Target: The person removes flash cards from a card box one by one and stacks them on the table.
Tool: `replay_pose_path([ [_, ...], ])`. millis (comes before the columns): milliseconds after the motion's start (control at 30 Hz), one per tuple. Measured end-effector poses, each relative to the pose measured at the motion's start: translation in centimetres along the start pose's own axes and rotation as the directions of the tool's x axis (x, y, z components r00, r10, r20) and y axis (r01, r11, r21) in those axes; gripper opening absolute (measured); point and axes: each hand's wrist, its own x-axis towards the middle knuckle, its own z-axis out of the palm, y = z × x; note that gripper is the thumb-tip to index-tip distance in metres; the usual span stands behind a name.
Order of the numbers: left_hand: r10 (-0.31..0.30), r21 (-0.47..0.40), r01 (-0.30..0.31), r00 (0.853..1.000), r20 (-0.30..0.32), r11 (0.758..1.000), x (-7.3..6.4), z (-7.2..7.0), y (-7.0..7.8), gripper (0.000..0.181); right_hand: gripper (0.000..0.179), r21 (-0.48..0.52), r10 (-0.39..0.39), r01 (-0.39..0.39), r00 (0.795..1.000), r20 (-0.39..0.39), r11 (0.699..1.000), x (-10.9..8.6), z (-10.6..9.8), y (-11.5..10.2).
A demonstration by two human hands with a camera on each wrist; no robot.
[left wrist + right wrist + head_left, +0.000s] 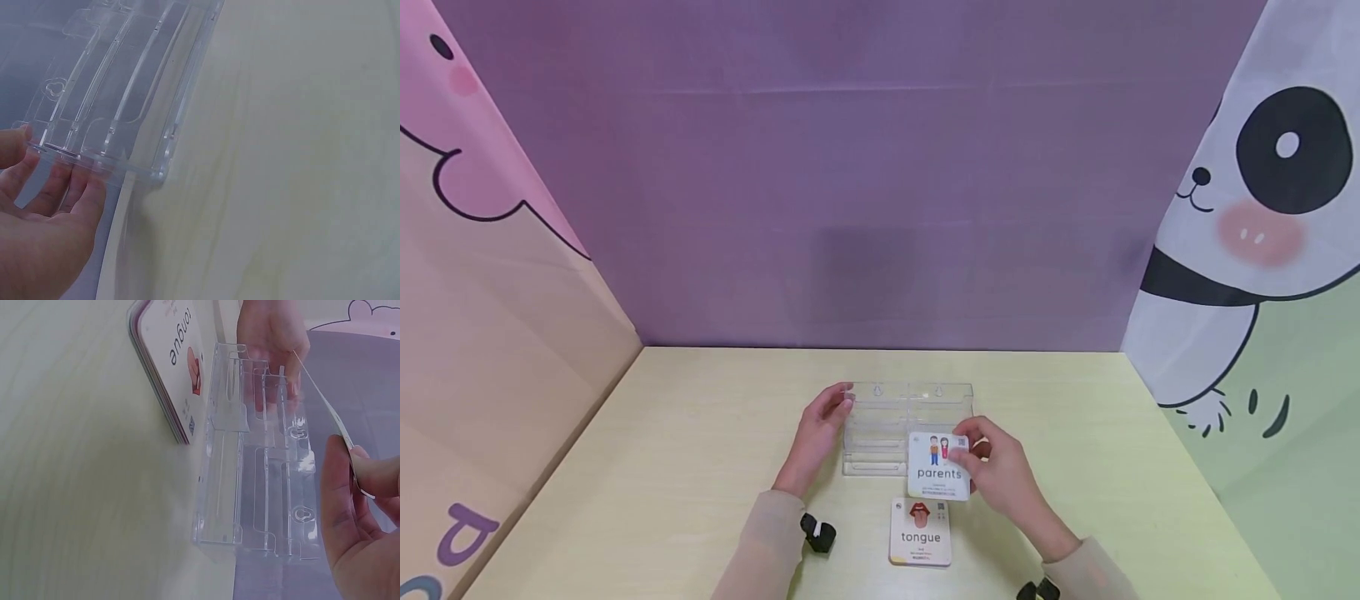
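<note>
A clear plastic card holder (876,423) with tiered slots in two columns stands on the table. My left hand (814,437) grips its left edge; in the left wrist view the thumb and fingers (89,203) lie about that edge. My right hand (1006,475) pinches a "parents" flash card (937,486) by its right side, in front of the holder's lower right part. Seen edge-on in the right wrist view, the card (325,403) is between thumb and fingers, apart from the holder. A stack of flash cards (920,550), "tongue" on top, lies nearer me.
The pale wooden table (700,450) ends at a purple backdrop (880,183). Printed panels rise at both sides, a pink figure (482,108) at left and a panda (1210,250) at right. Black wrist devices (820,536) sit at the cuffs.
</note>
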Motion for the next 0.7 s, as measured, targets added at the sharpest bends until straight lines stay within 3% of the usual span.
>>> replay_pose_path([
  [333,0.017,0.024,-0.016,1.0,-0.004,1.0,0.2,0.1,-0.1,0.037,0.025,0.057,0.01,-0.013,0.998,0.057,0.998,-0.6,0.4,0.2],
  [567,0.009,0.016,-0.009,1.0,0.016,1.0,-1.5,-0.1,3.6,0.037,0.026,0.042,0.03,-0.033,0.997,0.077,0.999,-1.1,1.0,0.2],
  [700,0.014,0.016,-0.014,1.0,0.013,1.0,-1.5,-0.1,3.6,0.037,0.026,0.03,0.058,-0.06,0.994,0.089,0.998,-1.3,1.2,0.1],
])
